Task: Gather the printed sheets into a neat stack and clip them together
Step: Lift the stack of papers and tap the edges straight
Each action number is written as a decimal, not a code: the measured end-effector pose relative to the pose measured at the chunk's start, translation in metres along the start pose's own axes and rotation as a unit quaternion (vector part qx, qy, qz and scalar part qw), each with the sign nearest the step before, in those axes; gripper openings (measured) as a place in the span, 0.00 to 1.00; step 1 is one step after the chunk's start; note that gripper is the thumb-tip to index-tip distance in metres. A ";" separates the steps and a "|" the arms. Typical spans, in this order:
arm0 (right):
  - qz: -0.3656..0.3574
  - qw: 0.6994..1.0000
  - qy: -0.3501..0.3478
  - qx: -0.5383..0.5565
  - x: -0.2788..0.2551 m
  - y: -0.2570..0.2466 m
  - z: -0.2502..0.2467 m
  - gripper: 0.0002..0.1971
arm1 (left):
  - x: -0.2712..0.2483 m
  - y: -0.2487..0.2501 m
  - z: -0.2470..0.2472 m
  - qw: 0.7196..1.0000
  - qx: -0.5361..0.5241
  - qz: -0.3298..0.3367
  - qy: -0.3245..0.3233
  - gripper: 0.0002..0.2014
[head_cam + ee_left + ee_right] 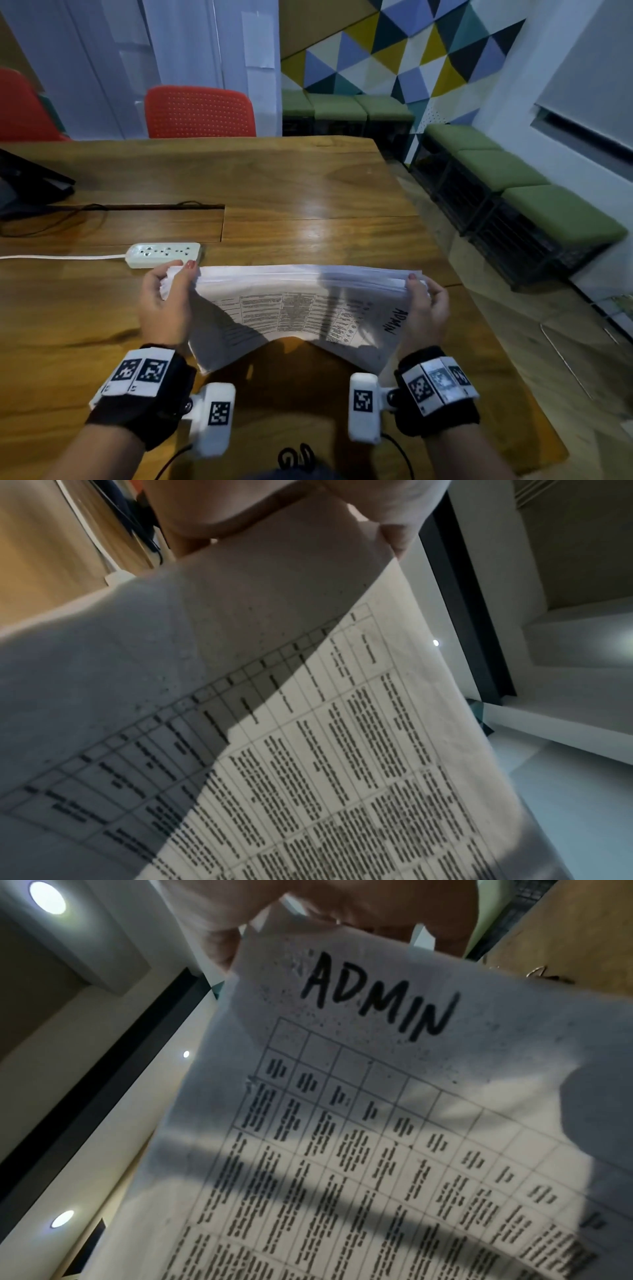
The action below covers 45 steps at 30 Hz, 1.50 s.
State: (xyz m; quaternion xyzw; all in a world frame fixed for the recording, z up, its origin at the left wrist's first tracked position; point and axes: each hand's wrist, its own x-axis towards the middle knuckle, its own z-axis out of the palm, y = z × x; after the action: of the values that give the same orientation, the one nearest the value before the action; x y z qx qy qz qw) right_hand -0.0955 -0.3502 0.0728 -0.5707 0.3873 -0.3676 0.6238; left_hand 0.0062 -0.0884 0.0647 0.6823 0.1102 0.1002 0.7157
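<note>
I hold a thick stack of printed sheets (294,308) above the wooden table (308,192), its long top edge turned up. The front sheet carries a printed table and the handwritten word "ADMIN" near its right end. My left hand (169,294) grips the left end, thumb on the front face. My right hand (426,298) grips the right end the same way. The stack sags and bows between them. In the left wrist view the sheets (308,750) fill the frame under my fingers (274,509). The right wrist view has the ADMIN sheet (377,1110) below my fingers (359,909).
A white power strip (163,254) with its cord lies just behind my left hand. A dark device (27,181) with cables sits at the far left. Red chairs (200,111) stand behind the table. The table's right edge (486,308) drops to the floor beside green benches (513,178).
</note>
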 end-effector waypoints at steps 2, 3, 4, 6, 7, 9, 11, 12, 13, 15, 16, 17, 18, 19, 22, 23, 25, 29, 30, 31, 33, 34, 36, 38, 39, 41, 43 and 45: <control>-0.009 1.000 -0.003 0.016 -0.001 -0.003 0.001 0.21 | -0.001 0.005 0.001 1.000 -0.008 -0.006 -0.006 0.03; -0.014 1.000 -0.004 0.024 -0.002 -0.006 0.002 0.21 | -0.002 0.006 0.002 1.000 -0.008 -0.008 -0.009 0.04; -0.016 1.000 0.001 0.026 -0.002 -0.009 0.004 0.22 | -0.003 0.007 0.004 1.000 -0.004 -0.010 -0.008 0.06; -0.001 1.000 0.013 0.019 0.001 -0.011 0.008 0.22 | -0.003 0.007 0.005 1.000 0.004 -0.007 -0.003 0.07; 0.012 1.000 0.017 0.013 0.003 -0.012 0.010 0.21 | -0.002 0.007 0.005 1.000 0.005 -0.005 -0.002 0.06; 0.039 0.999 0.022 -0.001 0.007 -0.011 0.012 0.17 | 0.000 0.006 0.004 1.000 0.004 -0.007 0.000 0.06; 0.048 0.998 0.026 -0.008 0.007 -0.011 0.012 0.16 | 0.000 0.008 0.004 1.000 0.000 -0.005 0.002 0.07; 0.041 0.999 0.028 -0.008 0.006 -0.012 0.012 0.17 | 0.000 0.009 0.004 1.000 -0.003 -0.002 -0.001 0.07; 0.025 0.999 0.027 -0.011 0.005 -0.013 0.012 0.17 | 0.000 0.009 0.004 1.000 -0.005 0.001 -0.004 0.07; -0.002 0.999 0.020 -0.033 0.004 -0.014 0.014 0.18 | -0.001 0.008 0.003 1.000 -0.002 0.003 -0.012 0.09; -0.005 0.999 0.017 -0.043 0.003 -0.012 0.013 0.18 | -0.001 0.008 0.003 1.000 -0.005 -0.001 -0.015 0.10; 0.002 0.999 0.015 -0.045 0.002 -0.011 0.012 0.18 | 0.000 0.008 0.002 1.000 -0.009 -0.004 -0.016 0.10; 0.012 0.999 0.012 -0.041 0.001 -0.011 0.011 0.18 | 0.000 0.009 0.002 1.000 -0.015 -0.007 -0.015 0.10; 0.014 0.999 0.008 -0.035 0.000 -0.011 0.010 0.18 | -0.001 0.009 0.002 1.000 -0.020 -0.008 -0.015 0.11; -0.019 0.999 -0.021 -0.035 -0.006 -0.014 0.009 0.25 | -0.002 0.010 0.002 0.999 -0.035 -0.010 -0.020 0.14; -0.028 0.999 -0.027 -0.031 -0.007 -0.014 0.008 0.27 | -0.002 0.010 0.002 0.999 -0.034 -0.014 -0.022 0.15; -0.031 0.999 -0.025 -0.024 -0.009 -0.014 0.008 0.28 | -0.002 0.011 0.002 0.999 -0.034 -0.017 -0.023 0.15; -0.025 0.999 -0.008 -0.028 -0.008 -0.017 0.010 0.25 | -0.003 0.013 0.002 0.999 -0.032 -0.013 -0.023 0.17; -0.018 0.999 -0.005 -0.033 -0.007 -0.019 0.011 0.23 | -0.003 0.012 0.002 0.999 -0.032 -0.011 -0.027 0.15; -0.010 0.999 -0.003 -0.036 -0.006 -0.021 0.014 0.20 | -0.003 0.012 0.002 0.999 -0.031 -0.007 -0.032 0.14; -0.002 0.999 -0.002 -0.041 -0.002 -0.022 0.017 0.16 | -0.003 0.012 0.002 0.999 -0.033 0.000 -0.037 0.12; 0.001 0.999 -0.005 -0.041 0.000 -0.022 0.018 0.15 | -0.003 0.012 0.002 0.999 -0.037 0.003 -0.038 0.11; 0.011 0.999 -0.014 -0.039 0.003 -0.022 0.016 0.16 | -0.003 0.011 0.001 0.998 -0.045 0.005 -0.037 0.10; 0.013 0.999 -0.020 -0.040 0.003 -0.020 0.014 0.16 | -0.003 0.011 0.001 0.998 -0.048 0.005 -0.041 0.09; 0.013 0.999 -0.022 -0.039 0.003 -0.020 0.012 0.17 | -0.003 0.011 0.001 0.998 -0.047 0.006 -0.043 0.10; 0.006 0.999 -0.029 -0.035 0.003 -0.017 0.009 0.17 | -0.002 0.010 0.000 0.998 -0.041 0.007 -0.047 0.12; -0.012 0.998 -0.043 -0.038 0.000 -0.016 0.006 0.18 | -0.001 0.010 0.000 0.998 -0.036 0.008 -0.047 0.13; -0.033 0.997 -0.063 -0.039 -0.003 -0.015 0.004 0.20 | 0.001 0.008 -0.001 0.998 -0.039 0.006 -0.041 0.15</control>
State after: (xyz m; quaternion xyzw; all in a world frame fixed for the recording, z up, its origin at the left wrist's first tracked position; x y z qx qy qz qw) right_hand -0.0938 -0.3469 0.0878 -0.6287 0.3425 -0.3361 0.6120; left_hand 0.0071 -0.0865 0.0729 0.6580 0.0732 0.0806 0.7451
